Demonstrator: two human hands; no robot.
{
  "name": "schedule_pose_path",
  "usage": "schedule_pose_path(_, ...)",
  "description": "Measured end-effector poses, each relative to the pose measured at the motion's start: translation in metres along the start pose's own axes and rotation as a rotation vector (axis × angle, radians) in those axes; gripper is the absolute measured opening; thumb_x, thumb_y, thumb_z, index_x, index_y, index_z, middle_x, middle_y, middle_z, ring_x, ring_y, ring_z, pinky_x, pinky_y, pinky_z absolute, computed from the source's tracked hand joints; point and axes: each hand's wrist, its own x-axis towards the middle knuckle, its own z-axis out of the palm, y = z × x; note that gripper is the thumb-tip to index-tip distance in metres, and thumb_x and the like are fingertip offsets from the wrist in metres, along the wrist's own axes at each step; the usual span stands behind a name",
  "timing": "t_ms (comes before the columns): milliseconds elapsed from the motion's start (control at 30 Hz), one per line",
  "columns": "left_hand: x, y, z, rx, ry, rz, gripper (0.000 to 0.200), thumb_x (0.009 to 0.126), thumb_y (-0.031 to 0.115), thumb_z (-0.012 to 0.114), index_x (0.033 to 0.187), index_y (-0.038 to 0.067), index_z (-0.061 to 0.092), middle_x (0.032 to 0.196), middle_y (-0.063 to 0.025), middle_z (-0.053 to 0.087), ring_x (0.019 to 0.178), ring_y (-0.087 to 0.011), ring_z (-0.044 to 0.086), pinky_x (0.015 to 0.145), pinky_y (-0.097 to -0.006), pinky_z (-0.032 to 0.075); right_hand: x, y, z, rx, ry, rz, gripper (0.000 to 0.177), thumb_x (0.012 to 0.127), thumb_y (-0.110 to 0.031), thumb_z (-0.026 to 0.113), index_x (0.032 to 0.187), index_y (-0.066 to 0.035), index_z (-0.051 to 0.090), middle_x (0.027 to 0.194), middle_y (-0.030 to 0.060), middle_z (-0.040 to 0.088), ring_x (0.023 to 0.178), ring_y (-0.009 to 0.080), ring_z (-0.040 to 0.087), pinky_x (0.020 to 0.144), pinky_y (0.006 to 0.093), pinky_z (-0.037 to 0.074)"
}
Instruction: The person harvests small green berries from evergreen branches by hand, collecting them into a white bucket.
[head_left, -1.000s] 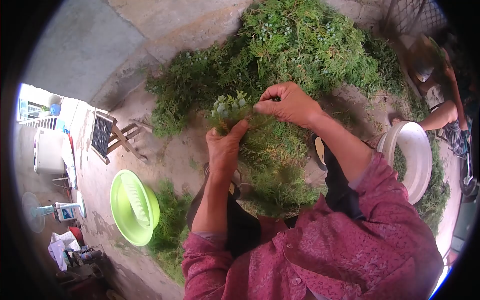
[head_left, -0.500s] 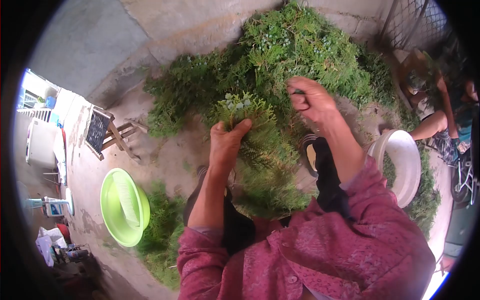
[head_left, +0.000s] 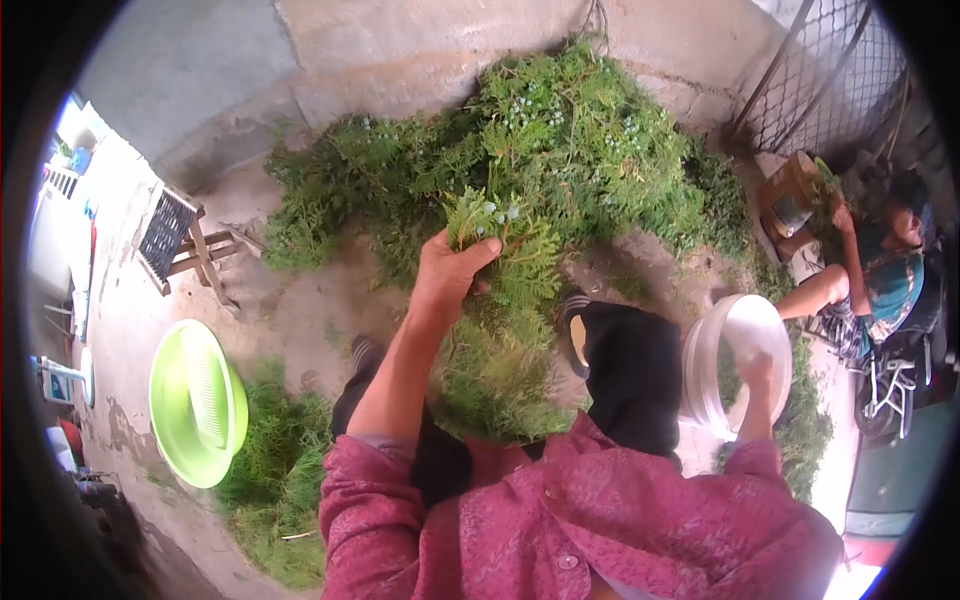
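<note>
My left hand (head_left: pixel 458 272) is closed around a green sprig (head_left: pixel 520 255) with pale blue-green berries at its top, held above the ground between my knees. At the right, my right hand (head_left: pixel 757 370) reaches into the mouth of a white bucket (head_left: pixel 708 365); its fingers are blurred, and what they hold, if anything, cannot be made out. A large heap of leafy branches with berries (head_left: pixel 590 140) lies in front of me against the wall. More loose greenery (head_left: pixel 495 385) lies between my feet.
A light green basin (head_left: pixel 170 410) with a ribbed insert stands at the left, beside more cut greenery (head_left: pixel 280 470). Behind it is a small wooden stool (head_left: pixel 170 240). Another person (head_left: pixel 885 290) sits at the far right, near a cardboard box (head_left: pixel 785 195) and a wire fence (head_left: pixel 815 80).
My right hand has moved from beside the sprig down and right into the white bucket. My left hand still holds the sprig. The view has shifted, bringing more of the other person into sight.
</note>
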Motion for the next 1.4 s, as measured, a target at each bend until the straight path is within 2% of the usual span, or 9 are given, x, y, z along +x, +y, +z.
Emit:
schedule_pose_path(167,-0.003,-0.002,0.003,-0.047,-0.019,-0.018,0.022,0.07,0.013,0.07,0.09,0.01,0.06,0.075,0.0018,0.06,0.06,-0.0073,0.053,0.039,-0.0226,0.038,0.066,-0.109,-0.065,-0.243,-0.421,-0.227,0.027,0.07,-0.023,0.058,0.086,-0.002,0.064,0.078,0.0169,0.063,0.072,0.0298,0.061,0.071,0.0368,0.048)
schedule_pose_path(200,-0.003,-0.002,0.004,-0.048,-0.023,-0.019,0.022,0.07,0.013,0.07,0.09,0.01,0.06,0.075,0.0018,0.06,0.06,-0.0073,0.053,0.039,-0.0226,0.038,0.062,-0.127,-0.117,0.599,-0.318,0.212,0.024,0.072,-0.022,0.057,0.083,-0.002,0.064,0.07,0.0132,0.063,0.067,0.022,0.06,0.065,0.0323,0.047)
schedule_pose_path(300,-0.003,-0.001,0.003,-0.002,-0.025,-0.049,0.022,0.07,0.013,0.071,0.089,0.009,0.06,0.074,0.0019,0.06,0.058,-0.0071,0.053,0.039,-0.0224,0.038,0.094,-0.243,-0.196,0.852,-0.069,-0.035,0.021,0.074,-0.017,0.061,0.089,-0.002,0.063,0.078,0.0109,0.063,0.067,0.0165,0.059,0.064,0.0286,0.047)
schedule_pose_path(533,-0.003,0.008,-0.001,0.102,-0.053,-0.103,0.021,0.069,0.013,0.071,0.087,0.008,0.061,0.068,0.0022,0.059,0.05,-0.0057,0.051,0.039,-0.0204,0.035,0.093,-0.425,-0.251,1.272,-0.268,-0.662,0.025,0.072,-0.014,0.068,0.093,-0.002,0.06,0.078,0.0074,0.061,0.068,0.0142,0.057,0.063,0.0275,0.047)
schedule_pose_path(800,0.0,0.009,-0.008,0.058,-0.021,-0.099,0.019,0.07,0.011,0.07,0.086,0.009,0.061,0.067,0.0028,0.059,0.05,-0.0048,0.05,0.039,-0.0194,0.034,0.108,-0.457,-0.232,1.385,-0.518,-0.664,0.016,0.073,-0.012,0.065,0.083,-0.002,0.058,0.073,0.0072,0.059,0.061,0.0151,0.056,0.056,0.0301,0.045)
schedule_pose_path(900,-0.002,0.017,-0.007,-0.031,0.011,-0.112,0.022,0.07,0.006,0.07,0.09,0.004,0.06,0.07,-0.0006,0.06,0.052,-0.006,0.053,0.04,-0.0199,0.039,0.118,-0.452,-0.225,1.14,-0.107,-0.632,0.011,0.077,-0.011,0.06,0.083,-0.002,0.057,0.073,0.0052,0.06,0.059,0.0137,0.056,0.053,0.0279,0.046)
schedule_pose_path(967,-0.001,0.017,-0.008,-0.031,0.018,-0.11,0.022,0.07,0.004,0.069,0.091,0.003,0.06,0.074,-0.002,0.062,0.057,-0.0079,0.056,0.044,-0.0205,0.043,0.141,-0.436,-0.215,1.996,-0.922,-0.061,0.012,0.08,-0.008,0.055,0.09,-0.001,0.055,0.077,0.0042,0.058,0.063,0.01,0.054,0.053,0.0198,0.046)
schedule_pose_path(1133,0.0,0.019,-0.002,-0.09,-0.044,-0.097,0.024,0.07,0.002,0.069,0.092,0.003,0.06,0.076,-0.0029,0.063,0.063,-0.0101,0.059,0.051,-0.0218,0.047,0.142,-0.422,-0.208,2.165,-1.129,-0.057,0.032,0.077,-0.006,0.057,0.105,0.003,0.044,0.097,0.0102,0.053,0.07,0.012,0.053,0.053,0.0191,0.047)
schedule_pose_path(1400,0.014,-0.001,0.003,-0.063,-0.121,-0.121,0.023,0.07,0.003,0.069,0.091,0.003,0.061,0.077,-0.003,0.063,0.062,-0.0095,0.058,0.051,-0.0219,0.046,0.127,-0.428,-0.221,2.072,-1.367,-0.186,0.029,0.078,-0.013,0.063,0.103,-0.003,0.054,0.073,-0.0013,0.054,0.059,0.007,0.049,0.054,0.0204,0.04)
